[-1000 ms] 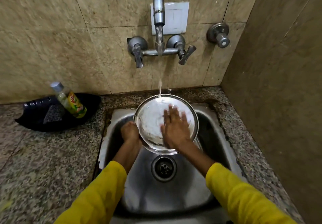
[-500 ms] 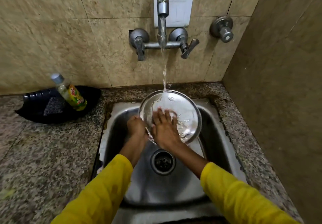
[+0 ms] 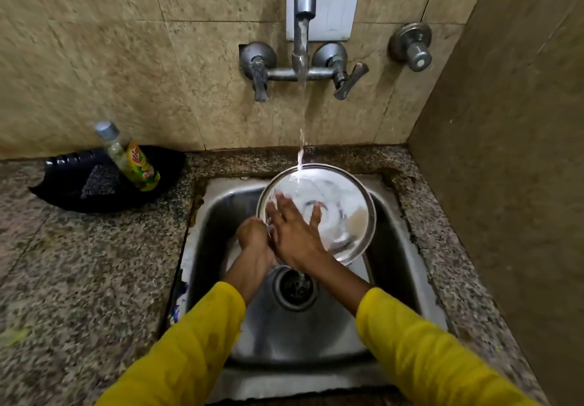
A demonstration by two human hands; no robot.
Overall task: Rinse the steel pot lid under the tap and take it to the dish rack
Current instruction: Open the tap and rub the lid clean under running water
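The round steel pot lid (image 3: pixel 344 216) is held tilted over the steel sink (image 3: pixel 398 266), under the tap (image 3: pixel 304 26). A stream of water falls from the spout onto the lid's upper left part. My left hand (image 3: pixel 254 236) is closed on the lid's lower left rim. My right hand (image 3: pixel 292 231) lies flat on the lid's wet face with fingers spread, touching it without gripping. Water runs off the lid toward the drain (image 3: pixel 295 287). No dish rack is in view.
A black tray (image 3: pixel 63 184) on the granite counter (image 3: pixel 79 279) left of the sink holds a dish-soap bottle (image 3: pixel 136 165) and a scrubber (image 3: pixel 99 181). A tiled wall with tap handles stands behind; a side wall closes the right.
The soapy film on the lid has washed off. My right hand has slid left across the lid's face. The lid sits slightly more to the right under the stream.
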